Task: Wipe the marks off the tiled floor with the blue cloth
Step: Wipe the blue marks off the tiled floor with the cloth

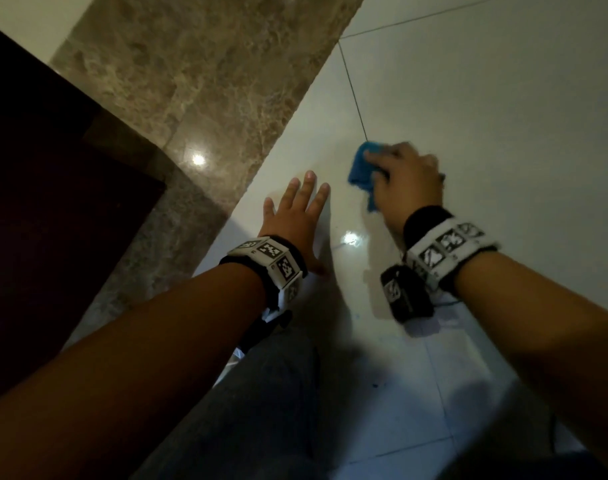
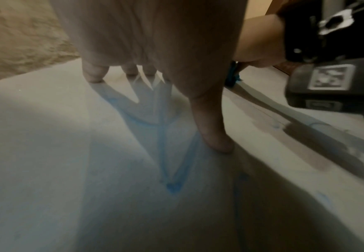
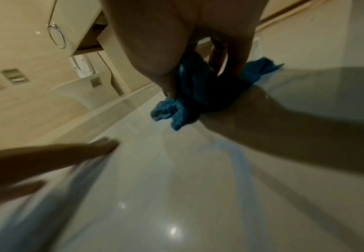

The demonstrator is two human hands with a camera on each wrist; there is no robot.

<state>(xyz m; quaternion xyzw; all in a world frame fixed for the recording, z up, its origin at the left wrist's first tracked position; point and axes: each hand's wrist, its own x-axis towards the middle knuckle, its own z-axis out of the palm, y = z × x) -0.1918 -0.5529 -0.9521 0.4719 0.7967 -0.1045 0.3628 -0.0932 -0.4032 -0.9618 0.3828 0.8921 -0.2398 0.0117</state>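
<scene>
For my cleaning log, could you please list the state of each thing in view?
blue cloth: bunched, pressed on the floor by the right hand.
right hand: grips the cloth.
left hand: flat, fingers spread on the floor.
tiled floor: glossy, blue marks remaining under the left wrist.
</scene>
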